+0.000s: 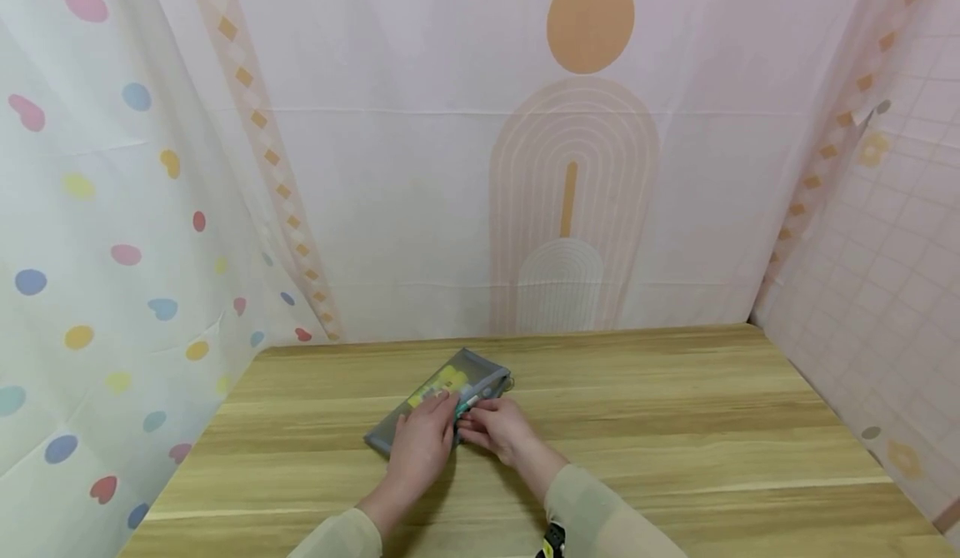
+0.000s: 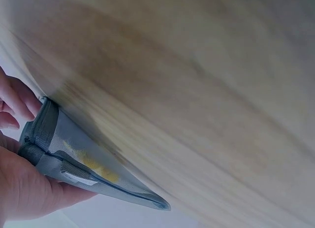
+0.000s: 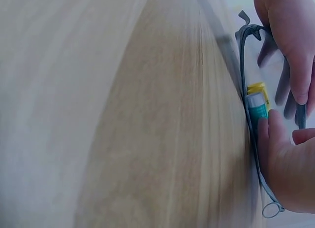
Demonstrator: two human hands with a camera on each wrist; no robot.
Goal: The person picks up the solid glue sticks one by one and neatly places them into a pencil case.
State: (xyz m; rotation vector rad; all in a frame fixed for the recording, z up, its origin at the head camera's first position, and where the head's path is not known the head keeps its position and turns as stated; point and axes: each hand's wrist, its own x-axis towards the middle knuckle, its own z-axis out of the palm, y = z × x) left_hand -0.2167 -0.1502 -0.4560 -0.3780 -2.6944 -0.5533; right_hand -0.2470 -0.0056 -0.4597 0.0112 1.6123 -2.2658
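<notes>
A grey mesh zipper pouch (image 1: 472, 364) lies slantwise on the wooden table, its long zipped side open towards me. Yellow items (image 1: 450, 379) show through the mesh. My left hand (image 1: 423, 437) lies over the pouch and grips its upper edge; the thumb shows beside it in the left wrist view. At the opening, my right hand (image 1: 502, 430) holds a teal tube (image 3: 257, 110) with a pale end, which sits within the mouth beside a yellow thing (image 3: 261, 90). The right fingertips touch the tube; its far end is hidden.
The wood-grain table (image 1: 675, 425) extends around the pouch on every side. Patterned cloth (image 1: 390, 208) hangs behind it and along the left and right sides. A small ring (image 3: 270, 210) hangs at one end of the pouch's zip.
</notes>
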